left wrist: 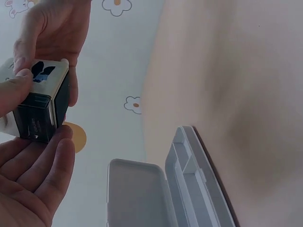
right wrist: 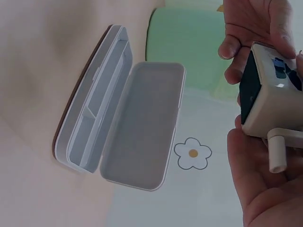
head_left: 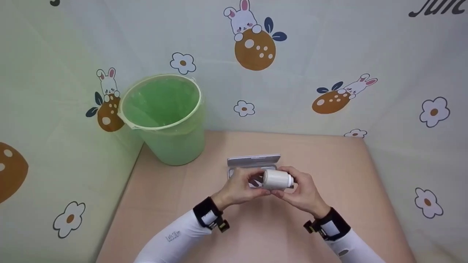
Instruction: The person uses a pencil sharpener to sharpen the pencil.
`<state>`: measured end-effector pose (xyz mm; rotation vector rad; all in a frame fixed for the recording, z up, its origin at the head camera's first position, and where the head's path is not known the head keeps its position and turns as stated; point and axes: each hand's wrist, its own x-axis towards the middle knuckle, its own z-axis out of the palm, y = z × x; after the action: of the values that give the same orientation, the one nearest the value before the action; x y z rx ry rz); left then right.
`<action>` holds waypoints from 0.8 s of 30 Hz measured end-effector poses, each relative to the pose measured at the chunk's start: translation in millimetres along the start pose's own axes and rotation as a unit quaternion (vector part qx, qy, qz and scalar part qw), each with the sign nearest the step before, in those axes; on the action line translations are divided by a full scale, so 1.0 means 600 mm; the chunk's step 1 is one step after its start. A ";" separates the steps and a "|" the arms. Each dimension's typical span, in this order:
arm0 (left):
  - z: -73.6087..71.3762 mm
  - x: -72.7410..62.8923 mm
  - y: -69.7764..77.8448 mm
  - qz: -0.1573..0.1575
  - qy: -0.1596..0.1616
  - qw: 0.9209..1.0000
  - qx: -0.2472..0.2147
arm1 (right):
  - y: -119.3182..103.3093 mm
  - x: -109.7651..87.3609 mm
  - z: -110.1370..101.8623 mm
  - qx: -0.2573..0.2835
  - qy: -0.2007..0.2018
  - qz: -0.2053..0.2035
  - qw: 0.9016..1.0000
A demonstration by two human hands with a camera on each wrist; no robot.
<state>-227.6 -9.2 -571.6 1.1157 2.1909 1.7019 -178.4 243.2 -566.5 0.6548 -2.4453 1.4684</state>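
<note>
Both hands hold a white, boxy hand-crank pencil sharpener (head_left: pixel 276 179) above the table. It has a dark end panel and a dark blue print, and its small crank (right wrist: pixel 278 153) shows in the right wrist view. My left hand (head_left: pixel 239 186) grips one end, thumb on one face and fingers beneath. At the other end, my right hand (head_left: pixel 305 191) grips it between thumb and fingers. Just behind the hands lies an open grey pencil case (head_left: pixel 254 160), lid raised. Its divided compartments show in both wrist views; in the head view the hands partly cover it.
A light green bucket (head_left: pixel 175 146) stands at the back left of the table (head_left: pixel 321 160), which has a pale pinkish cover. Printed cloth walls (head_left: pixel 292 87) with rabbits and flowers enclose the back and both sides.
</note>
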 end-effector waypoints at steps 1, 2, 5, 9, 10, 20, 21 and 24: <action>0.003 -0.001 -0.002 0.004 0.004 1.000 0.002 | 0.000 0.001 -0.001 -0.008 -0.002 0.001 1.000; 0.006 -0.003 -0.005 0.007 0.006 1.000 0.004 | 0.001 0.001 -0.002 -0.015 -0.003 0.003 1.000; 0.013 -0.007 -0.009 0.005 0.011 1.000 0.029 | 0.001 0.000 -0.007 -0.032 -0.005 0.007 0.999; 0.014 -0.017 -0.017 -0.031 0.018 0.998 0.059 | 0.004 0.001 -0.019 -0.050 0.006 0.014 0.999; 0.012 -0.021 -0.020 -0.043 0.023 0.997 0.063 | 0.006 0.003 -0.023 -0.053 0.012 0.018 0.998; -0.018 -0.065 -0.052 -0.100 0.076 0.989 0.078 | 0.051 0.016 -0.080 -0.101 0.072 0.125 0.984; -0.020 -0.070 -0.055 -0.105 0.080 0.988 0.077 | 0.060 0.015 -0.085 -0.106 0.071 0.137 0.982; -0.024 -0.084 -0.063 -0.117 0.094 0.985 0.082 | 0.091 0.010 -0.094 -0.120 0.065 0.169 0.976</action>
<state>-217.0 -55.0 -615.9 0.7163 2.5001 1.6074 -211.8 313.1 -579.6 0.0924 -2.6632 1.2397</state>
